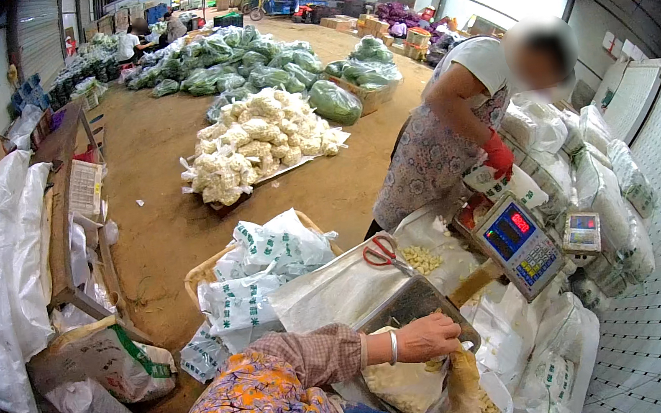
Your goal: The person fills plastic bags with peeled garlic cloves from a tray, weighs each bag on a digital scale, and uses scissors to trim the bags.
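Observation:
My left hand (pixel 427 337), bare with a silver bangle at the wrist, has its fingers bent together at the metal pan (pixel 393 306). What they pinch is hidden. Just below, my right hand (pixel 462 395) wears a tan glove whose upper end meets my left fingertips; its finger shape is unclear. Under my left wrist lies a pile of small pale pieces (pixel 406 386), like peeled garlic cloves. More of these pale pieces (pixel 420 259) sit on the white cloth beyond the pan, beside red-handled scissors (pixel 384 253).
A digital scale display (pixel 518 246) stands at right, near packed white bags (pixel 599 194). Across the table a person with a red glove (pixel 497 156) bends over a bag. A basket of white printed bags (pixel 270 257) is ahead; bagged pale produce (pixel 263 144) lies farther off.

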The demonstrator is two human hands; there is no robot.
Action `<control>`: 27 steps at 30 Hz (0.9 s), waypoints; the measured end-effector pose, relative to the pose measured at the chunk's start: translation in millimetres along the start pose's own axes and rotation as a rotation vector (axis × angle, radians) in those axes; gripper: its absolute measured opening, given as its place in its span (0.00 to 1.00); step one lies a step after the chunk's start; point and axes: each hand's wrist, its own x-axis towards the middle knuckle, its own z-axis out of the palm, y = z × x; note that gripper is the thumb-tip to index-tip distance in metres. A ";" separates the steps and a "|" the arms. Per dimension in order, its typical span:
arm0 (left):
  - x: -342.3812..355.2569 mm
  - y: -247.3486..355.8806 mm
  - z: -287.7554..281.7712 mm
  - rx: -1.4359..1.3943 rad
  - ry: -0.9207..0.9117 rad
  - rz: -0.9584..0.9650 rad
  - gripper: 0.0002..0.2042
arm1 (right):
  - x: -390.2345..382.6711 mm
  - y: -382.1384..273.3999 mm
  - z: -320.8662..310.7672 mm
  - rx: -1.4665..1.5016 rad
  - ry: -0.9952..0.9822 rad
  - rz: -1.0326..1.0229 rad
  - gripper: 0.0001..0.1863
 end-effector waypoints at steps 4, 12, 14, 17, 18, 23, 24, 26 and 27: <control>-14.0 -5.0 -6.7 0.039 -0.183 -0.018 0.05 | 13.5 26.0 -29.4 -0.581 0.139 -0.236 0.10; -124.4 -11.3 0.3 -0.343 -0.274 -0.646 0.08 | 7.6 102.6 -71.5 -1.642 -0.057 -0.452 0.18; -100.2 -9.6 -11.4 -0.813 -0.191 -0.872 0.10 | 24.8 65.6 -52.1 -0.809 0.152 -0.051 0.14; -31.7 13.1 -2.2 -1.208 -0.003 -0.865 0.12 | 38.7 33.8 -16.8 0.454 0.186 0.152 0.14; -22.2 17.0 3.7 -1.266 0.084 -0.822 0.13 | 37.4 18.0 1.6 0.536 0.272 0.227 0.11; -66.2 -4.5 21.3 -1.405 0.126 -1.170 0.15 | 33.3 54.6 -26.2 0.546 0.412 0.520 0.07; -75.1 -4.8 25.4 -1.407 0.102 -1.210 0.15 | 32.9 68.8 -31.9 0.466 0.467 0.574 0.07; -84.9 -6.1 27.9 -1.401 0.097 -1.263 0.16 | 31.9 83.3 -34.0 0.257 0.492 0.689 0.07; -85.6 -8.9 26.8 -1.392 0.117 -1.277 0.16 | 34.4 82.9 -32.3 0.316 0.484 0.655 0.06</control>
